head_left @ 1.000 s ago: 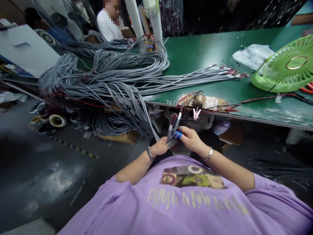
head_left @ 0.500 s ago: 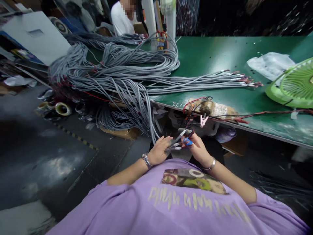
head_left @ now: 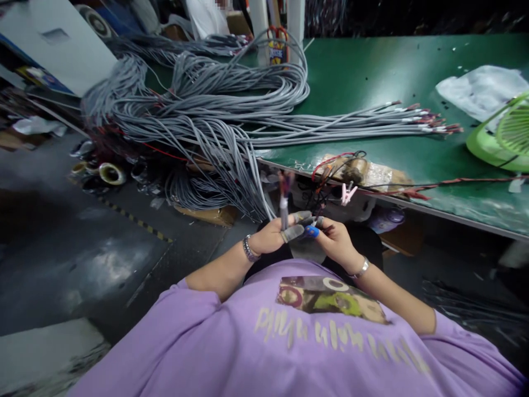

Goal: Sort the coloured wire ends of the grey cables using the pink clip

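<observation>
Your left hand [head_left: 270, 237] is closed around gray cables [head_left: 284, 212], their bared ends standing nearly upright just above it and blurred at the tips. Your right hand [head_left: 339, 241] meets it at the fingertips, pinching a small cable end [head_left: 314, 223] that your fingers mostly cover. You wear a blue cover [head_left: 312, 231] on your right thumb, and gray covers [head_left: 292, 233] show on your left fingers. Taking your hands as the dial's center, the large cable heap [head_left: 198, 94] lies at 11 o'clock on the green desk [head_left: 351, 71], with some strands draped over the edge toward your left hand and others laid out to bared ends at 2 o'clock. Near your right hand, a pink clip [head_left: 349, 194] sits at 2 o'clock on the desk's edge, beside a wrapped board [head_left: 378, 175]. Farther out that way are a green fan [head_left: 496, 140] and a white plastic bag [head_left: 481, 91]. Red handles [head_left: 278, 33] stand at 12 o'clock, and tape rolls [head_left: 112, 174] lie below desk level between 9 and 10.
</observation>
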Motion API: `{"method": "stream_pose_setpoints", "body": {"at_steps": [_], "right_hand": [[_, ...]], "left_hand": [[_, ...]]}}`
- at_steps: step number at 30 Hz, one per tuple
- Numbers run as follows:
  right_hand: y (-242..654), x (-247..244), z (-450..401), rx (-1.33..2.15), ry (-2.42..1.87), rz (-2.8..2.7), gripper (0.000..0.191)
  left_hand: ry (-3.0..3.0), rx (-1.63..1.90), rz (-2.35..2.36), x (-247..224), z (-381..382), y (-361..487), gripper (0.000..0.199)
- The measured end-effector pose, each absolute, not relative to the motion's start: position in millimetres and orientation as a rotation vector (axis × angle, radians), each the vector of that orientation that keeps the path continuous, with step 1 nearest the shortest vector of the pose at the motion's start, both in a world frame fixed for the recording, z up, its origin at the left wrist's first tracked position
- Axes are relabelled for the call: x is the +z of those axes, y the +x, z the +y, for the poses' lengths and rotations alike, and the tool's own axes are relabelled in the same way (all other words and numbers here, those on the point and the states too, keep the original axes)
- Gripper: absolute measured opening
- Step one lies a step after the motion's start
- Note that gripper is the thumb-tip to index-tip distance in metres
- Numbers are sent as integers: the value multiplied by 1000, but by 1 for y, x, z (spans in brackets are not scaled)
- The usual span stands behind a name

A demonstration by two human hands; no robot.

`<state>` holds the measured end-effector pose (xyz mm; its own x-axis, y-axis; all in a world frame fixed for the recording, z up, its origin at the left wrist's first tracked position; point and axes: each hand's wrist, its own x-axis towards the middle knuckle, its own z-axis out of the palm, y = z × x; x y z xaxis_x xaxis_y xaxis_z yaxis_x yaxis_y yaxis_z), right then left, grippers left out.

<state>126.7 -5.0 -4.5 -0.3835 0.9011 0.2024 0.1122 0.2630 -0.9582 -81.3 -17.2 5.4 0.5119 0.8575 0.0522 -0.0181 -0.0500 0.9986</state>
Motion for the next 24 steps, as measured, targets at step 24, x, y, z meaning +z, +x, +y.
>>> {"method": "stream_pose_setpoints", "body": {"at_steps": [24], "right_hand": [[152,-3,8,930,-920,-1802,36]], "left_hand": [[1998,871,835,-46,12,-47,41]]}}
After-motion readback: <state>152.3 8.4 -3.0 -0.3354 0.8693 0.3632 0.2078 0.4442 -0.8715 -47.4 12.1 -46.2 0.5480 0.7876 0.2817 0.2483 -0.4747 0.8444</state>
